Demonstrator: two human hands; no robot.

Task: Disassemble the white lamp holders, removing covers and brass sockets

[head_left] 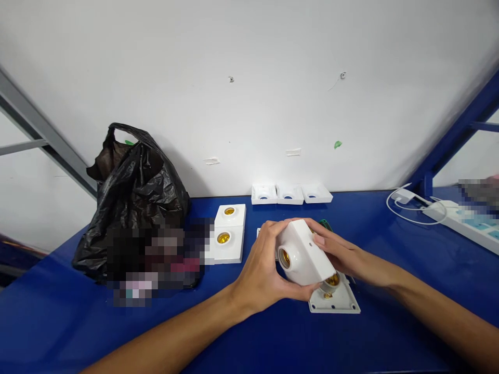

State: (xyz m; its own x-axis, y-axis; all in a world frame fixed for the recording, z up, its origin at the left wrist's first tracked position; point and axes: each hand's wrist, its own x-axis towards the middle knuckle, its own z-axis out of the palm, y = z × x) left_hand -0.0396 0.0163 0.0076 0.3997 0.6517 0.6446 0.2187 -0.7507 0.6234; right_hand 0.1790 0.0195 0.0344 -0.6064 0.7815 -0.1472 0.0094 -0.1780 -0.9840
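Observation:
Between my two hands, a square white lamp holder (302,257) with a round brass-lined socket is held tilted above the table. My left hand (263,267) wraps its left and lower edges, thumb along the bottom. My right hand (331,246) grips the upper right side, with the thumb on the side wall near a small hole. Beneath and just right of it lies a white base plate (339,304) with a brass socket, partly covered by the held piece. More white parts behind my hands are mostly hidden.
Two assembled lamp holders (230,249) lie to the left. Several white covers (288,195) line the wall. A black plastic bag (144,182) stands at left beside blurred items. On the right are a power strip (463,221) and a white cable (415,221). All rest on the blue table (234,343).

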